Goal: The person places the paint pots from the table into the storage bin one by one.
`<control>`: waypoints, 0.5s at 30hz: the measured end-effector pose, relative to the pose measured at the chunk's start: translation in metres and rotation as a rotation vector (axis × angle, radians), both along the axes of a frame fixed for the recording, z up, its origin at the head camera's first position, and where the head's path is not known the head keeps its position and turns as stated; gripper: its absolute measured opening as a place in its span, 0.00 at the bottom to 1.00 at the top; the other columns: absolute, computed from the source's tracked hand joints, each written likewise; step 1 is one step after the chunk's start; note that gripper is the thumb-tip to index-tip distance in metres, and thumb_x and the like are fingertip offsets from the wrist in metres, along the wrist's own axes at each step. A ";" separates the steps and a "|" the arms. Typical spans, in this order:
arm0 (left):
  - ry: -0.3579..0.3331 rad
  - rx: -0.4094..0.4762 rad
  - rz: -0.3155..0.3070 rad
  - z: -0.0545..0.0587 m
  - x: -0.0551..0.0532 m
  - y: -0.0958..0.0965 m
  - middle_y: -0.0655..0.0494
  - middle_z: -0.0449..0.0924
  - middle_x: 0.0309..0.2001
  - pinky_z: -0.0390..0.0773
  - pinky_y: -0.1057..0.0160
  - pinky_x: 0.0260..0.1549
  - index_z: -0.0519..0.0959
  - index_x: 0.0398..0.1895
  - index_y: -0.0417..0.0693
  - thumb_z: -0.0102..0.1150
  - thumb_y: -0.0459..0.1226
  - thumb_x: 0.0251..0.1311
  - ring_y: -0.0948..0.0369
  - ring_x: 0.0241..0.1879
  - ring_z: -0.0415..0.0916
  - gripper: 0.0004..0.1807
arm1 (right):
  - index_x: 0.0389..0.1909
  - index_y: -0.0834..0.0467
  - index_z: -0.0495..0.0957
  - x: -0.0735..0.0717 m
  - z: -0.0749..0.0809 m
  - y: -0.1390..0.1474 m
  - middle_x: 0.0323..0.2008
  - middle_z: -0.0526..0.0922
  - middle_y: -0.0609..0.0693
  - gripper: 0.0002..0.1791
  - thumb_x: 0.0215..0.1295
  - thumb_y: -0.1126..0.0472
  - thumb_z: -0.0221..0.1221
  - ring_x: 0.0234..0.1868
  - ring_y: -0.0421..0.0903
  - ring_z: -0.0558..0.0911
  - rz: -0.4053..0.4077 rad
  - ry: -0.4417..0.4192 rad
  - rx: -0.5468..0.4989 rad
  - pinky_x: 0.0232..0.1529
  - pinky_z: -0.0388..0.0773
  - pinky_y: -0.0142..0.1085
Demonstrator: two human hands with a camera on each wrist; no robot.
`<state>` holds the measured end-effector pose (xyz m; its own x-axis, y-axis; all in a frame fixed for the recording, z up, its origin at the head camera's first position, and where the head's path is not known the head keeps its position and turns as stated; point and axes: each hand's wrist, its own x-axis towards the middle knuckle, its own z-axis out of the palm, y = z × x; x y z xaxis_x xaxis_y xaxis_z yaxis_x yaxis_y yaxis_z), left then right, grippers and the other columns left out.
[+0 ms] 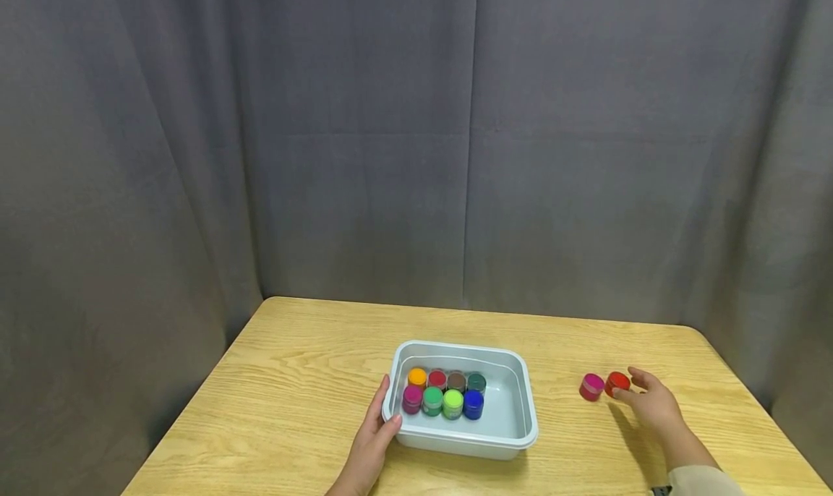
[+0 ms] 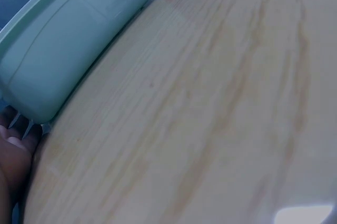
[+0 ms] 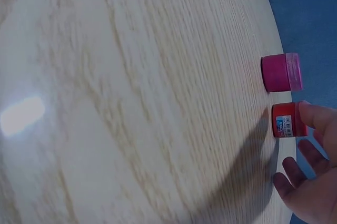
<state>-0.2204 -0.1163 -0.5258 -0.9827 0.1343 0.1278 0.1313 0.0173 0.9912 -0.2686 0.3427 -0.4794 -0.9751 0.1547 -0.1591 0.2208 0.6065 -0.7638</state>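
Observation:
A pale blue-grey plastic tub (image 1: 465,436) stands on the table with several small paint jars in two rows at its left side. The front row includes a blue-lidded jar (image 1: 473,405) and a light green one (image 1: 453,404). My left hand (image 1: 369,442) holds the tub's front left corner, thumb at the rim and fingers along the outer side. To the right, my right hand (image 1: 656,408) is at a red paint jar (image 3: 284,120); its thumb overlaps the lid, while the other fingers are spread apart. Beside that jar stands a magenta paint jar (image 3: 276,73).
The wooden table (image 1: 293,380) has rounded far corners. Grey curtains (image 1: 364,156) hang behind it and along both sides. Table surface lies between the tub and the two jars on the right.

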 end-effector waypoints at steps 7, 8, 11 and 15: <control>0.004 -0.003 -0.008 0.001 0.000 0.000 0.44 0.37 0.79 0.46 0.44 0.72 0.46 0.79 0.52 0.46 0.40 0.73 0.40 0.77 0.37 0.36 | 0.70 0.76 0.51 -0.002 -0.004 -0.002 0.66 0.57 0.80 0.40 0.70 0.53 0.55 0.65 0.76 0.61 -0.010 0.007 0.034 0.62 0.69 0.62; 0.005 0.000 -0.008 0.001 0.000 0.000 0.44 0.37 0.79 0.46 0.44 0.72 0.46 0.79 0.52 0.46 0.40 0.73 0.40 0.77 0.37 0.36 | 0.70 0.76 0.52 -0.002 -0.004 -0.002 0.65 0.59 0.80 0.40 0.70 0.53 0.55 0.64 0.75 0.62 -0.014 0.009 0.037 0.61 0.70 0.61; 0.008 0.002 -0.008 0.001 0.000 0.000 0.43 0.37 0.79 0.46 0.45 0.72 0.46 0.79 0.52 0.46 0.39 0.73 0.40 0.77 0.37 0.36 | 0.69 0.75 0.54 -0.003 -0.006 -0.002 0.64 0.61 0.79 0.40 0.70 0.51 0.56 0.63 0.75 0.63 -0.031 0.007 0.039 0.60 0.69 0.62; 0.013 0.001 -0.007 0.001 0.000 -0.001 0.43 0.37 0.79 0.46 0.45 0.72 0.45 0.79 0.51 0.46 0.39 0.73 0.40 0.77 0.38 0.36 | 0.66 0.75 0.56 -0.004 -0.010 -0.002 0.64 0.60 0.79 0.42 0.68 0.46 0.59 0.63 0.75 0.63 -0.051 0.000 0.024 0.61 0.67 0.63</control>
<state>-0.2199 -0.1169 -0.5252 -0.9799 0.1412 0.1406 0.1442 0.0153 0.9894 -0.2725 0.3411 -0.4891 -0.9659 0.2080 -0.1543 0.2516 0.6129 -0.7490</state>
